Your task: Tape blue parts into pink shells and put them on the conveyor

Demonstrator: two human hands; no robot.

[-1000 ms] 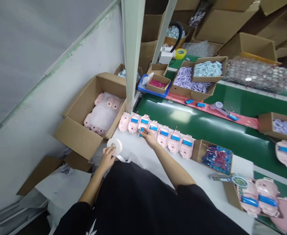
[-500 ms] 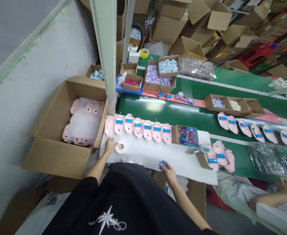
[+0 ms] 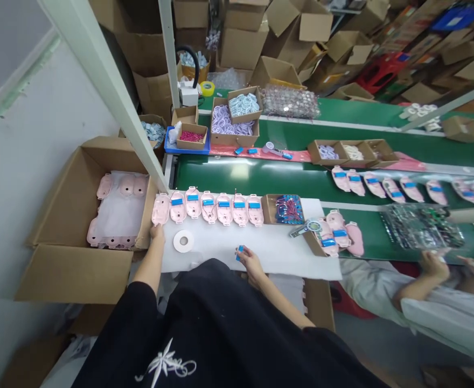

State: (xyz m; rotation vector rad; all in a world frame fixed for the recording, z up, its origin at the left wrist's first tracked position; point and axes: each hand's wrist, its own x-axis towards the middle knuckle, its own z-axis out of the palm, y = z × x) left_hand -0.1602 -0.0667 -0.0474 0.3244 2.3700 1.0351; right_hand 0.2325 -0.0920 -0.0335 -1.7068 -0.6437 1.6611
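My left hand (image 3: pixel 157 233) is at the left end of the row, its fingers closed on the lower end of a pink plastic shell (image 3: pixel 160 209). No blue block shows in that shell. The other pink shells (image 3: pixel 224 209) in the row each carry a blue block that looks like a battery. Over the front of the white foam sheet (image 3: pixel 221 242), my right hand (image 3: pixel 252 264) pinches a small blue battery (image 3: pixel 239 252). A roll of white tape (image 3: pixel 183 241) lies flat between my hands.
An open carton (image 3: pixel 59 215) of pink shells stands left, beside a slanting post (image 3: pixel 111 91). A box of wired blue parts (image 3: pixel 289 209) ends the row. Further right are stacked shells (image 3: pixel 337 229), a bag of circuit boards (image 3: pixel 418 226) and a co-worker's hands (image 3: pixel 434 265).
My left hand has left the tape roll and moved up and left to the end shell. My right hand still holds the blue battery. The whole view has shifted.
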